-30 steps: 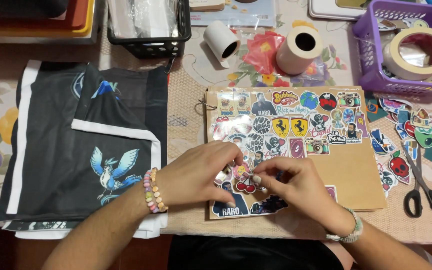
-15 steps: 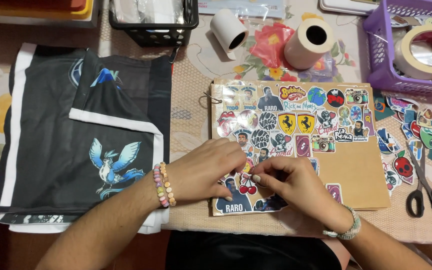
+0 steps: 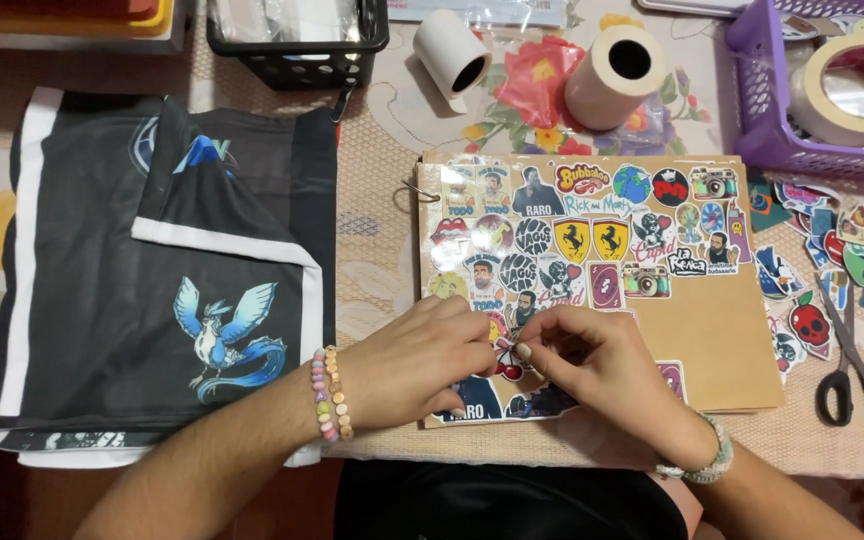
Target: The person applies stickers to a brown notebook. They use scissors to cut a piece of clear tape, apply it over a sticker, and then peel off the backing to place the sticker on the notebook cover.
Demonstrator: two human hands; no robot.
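Little has shifted since the earlier frames: both hands stay hunched over the near edge of the brown kraft-paper album cover (image 3: 722, 340), where the left hand (image 3: 417, 365), a bead bracelet at its wrist, and the right hand (image 3: 597, 365) keep their fingertips pinched narrow on a small glossy red cherry sticker (image 3: 508, 366) lying among the other die-cut stickers. To the left lies a smooth black jersey (image 3: 152, 290) with white trim and a blue bird print; at the right edge lie loose stickers (image 3: 812, 325) and black-handled scissors (image 3: 857, 375). Farther off stand two cylindrical paper rolls (image 3: 612, 75), a black mesh basket (image 3: 297, 45) and a purple slotted plastic basket (image 3: 767, 120) with a wide tape ring (image 3: 842, 85).
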